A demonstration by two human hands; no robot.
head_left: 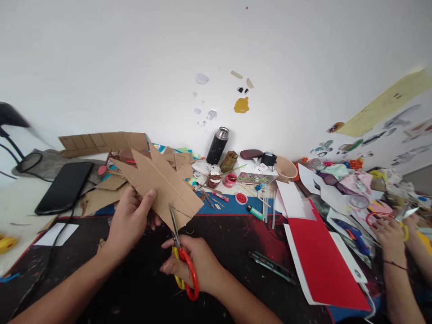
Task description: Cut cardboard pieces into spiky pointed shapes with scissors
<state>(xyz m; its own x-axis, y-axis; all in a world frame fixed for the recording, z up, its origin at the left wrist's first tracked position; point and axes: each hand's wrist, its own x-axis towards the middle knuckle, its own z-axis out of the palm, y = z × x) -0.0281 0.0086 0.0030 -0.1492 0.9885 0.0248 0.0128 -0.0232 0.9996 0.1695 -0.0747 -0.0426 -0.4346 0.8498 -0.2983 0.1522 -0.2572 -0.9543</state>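
Observation:
A brown cardboard piece [162, 180] with pointed, jagged upper edges is held up in front of me. My left hand [131, 220] grips its lower left side, the thumb lying on the front face and the fingers behind. Scissors [189, 267] with one red and one yellow handle loop are in my right hand [199, 261]. Their blades meet the cardboard's lower edge, and a short cut line runs beside them. Below both hands lies a dark mat [135, 288].
Cardboard scraps [104, 193] and a black phone [64, 188] lie left. A black flask [218, 146], paint jars [230, 180] and sticks stand or lie behind. Rightward are a box cutter [272, 266], red sheet [324, 261], glue gun [354, 236] and another person's hands [391, 231] with scissors.

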